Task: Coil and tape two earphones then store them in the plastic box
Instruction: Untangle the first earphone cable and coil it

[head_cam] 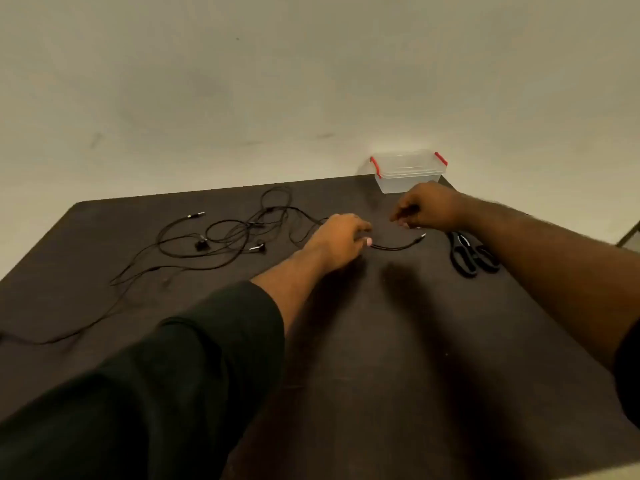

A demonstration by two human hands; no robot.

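Black-handled scissors lie flat on the dark counter near its right edge, blades pointing toward the far side. A plain pale wall rises behind the counter.

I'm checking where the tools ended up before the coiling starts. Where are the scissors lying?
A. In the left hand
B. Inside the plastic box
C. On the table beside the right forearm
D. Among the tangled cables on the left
C: the black scissors lie flat on the dark table just beside the right forearm, apart from the plastic box and the tangled cables.
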